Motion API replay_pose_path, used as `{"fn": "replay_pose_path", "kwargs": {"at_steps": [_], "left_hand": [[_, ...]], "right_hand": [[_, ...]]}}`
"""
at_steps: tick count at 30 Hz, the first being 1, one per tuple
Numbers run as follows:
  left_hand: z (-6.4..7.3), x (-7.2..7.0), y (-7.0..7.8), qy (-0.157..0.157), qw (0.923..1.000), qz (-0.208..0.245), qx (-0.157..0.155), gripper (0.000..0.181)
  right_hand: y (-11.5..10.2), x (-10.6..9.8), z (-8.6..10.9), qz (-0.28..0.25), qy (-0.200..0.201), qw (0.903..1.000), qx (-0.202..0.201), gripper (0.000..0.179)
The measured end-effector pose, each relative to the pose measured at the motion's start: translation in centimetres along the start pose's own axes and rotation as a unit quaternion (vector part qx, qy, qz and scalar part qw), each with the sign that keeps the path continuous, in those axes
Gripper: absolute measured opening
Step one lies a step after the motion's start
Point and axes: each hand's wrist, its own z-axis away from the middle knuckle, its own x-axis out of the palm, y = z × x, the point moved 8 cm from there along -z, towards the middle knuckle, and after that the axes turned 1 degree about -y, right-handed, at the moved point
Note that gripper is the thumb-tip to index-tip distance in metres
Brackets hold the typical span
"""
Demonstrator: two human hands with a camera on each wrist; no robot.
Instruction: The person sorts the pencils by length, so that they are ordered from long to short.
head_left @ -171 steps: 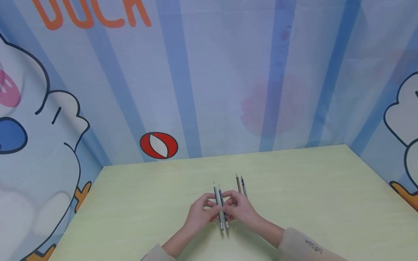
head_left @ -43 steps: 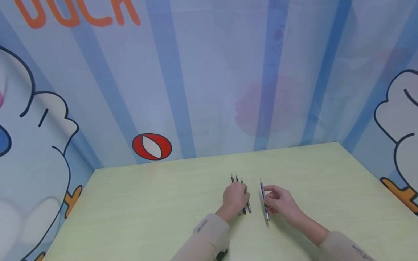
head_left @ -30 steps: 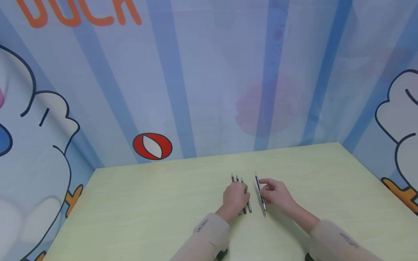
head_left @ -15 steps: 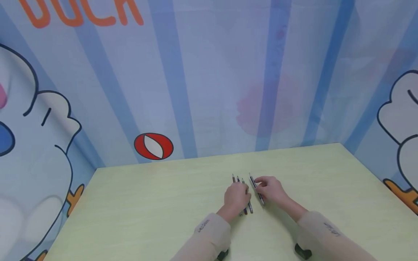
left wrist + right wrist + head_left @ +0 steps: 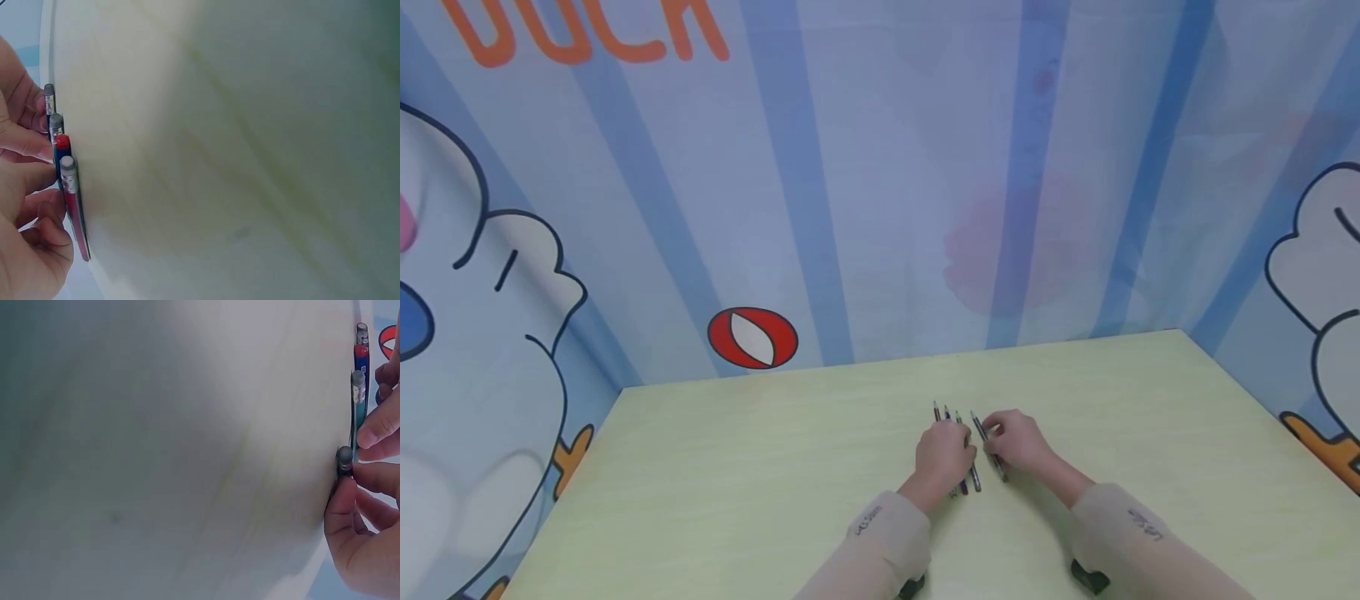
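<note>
Three pencils lie side by side on the table, tips pointing away; the rightmost pencil (image 5: pixel 975 477) shows below my left hand (image 5: pixel 942 456), which covers their middles. Its thumb and fingers close on the row from both sides. In the left wrist view the row includes a red pencil (image 5: pixel 75 215) with a white eraser and a blue pencil (image 5: pixel 62 145) with a red end. A teal pencil (image 5: pixel 358 394) appears in the right wrist view. Just to the right, my right hand (image 5: pixel 1019 442) pinches a dark pencil (image 5: pixel 977 424), slightly slanted, its eraser end (image 5: pixel 344 456) low at the tabletop.
The pale yellow-green table (image 5: pixel 737 475) extends on both sides of the hands. Behind it stands a blue striped cloth backdrop (image 5: pixel 895 208) with cartoon prints.
Earlier, each hand held a pencil at the centre. Since then, three pencils have come together under the left hand, which stays put. The right hand has moved left and lowered its pencil beside them.
</note>
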Motion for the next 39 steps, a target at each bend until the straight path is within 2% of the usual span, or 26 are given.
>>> {"fn": "replay_pose_path", "kwargs": {"at_steps": [3,14,32,39], "left_hand": [[0.0,0.01,-0.05,0.0,1.0,0.002,-0.004,0.011],[-0.03,0.1,-0.2,-0.013,0.9997,0.006,-0.019,0.011],[0.16,-0.35,-0.09,-0.006,0.9999,0.006,-0.014,0.011],[0.23,-0.6,0.0,0.008,0.9999,0.005,0.003,0.016]], "right_hand": [[-0.12,0.17,-0.02,0.013,-0.001,0.9999,0.004,0.027],[-0.41,0.95,0.44,-0.007,-0.02,0.9995,0.024,0.023],[-0.64,0.91,0.49,-0.02,-0.021,0.9993,0.023,0.025],[-0.37,0.4,0.79,-0.029,-0.017,0.9993,0.015,0.028]]}}
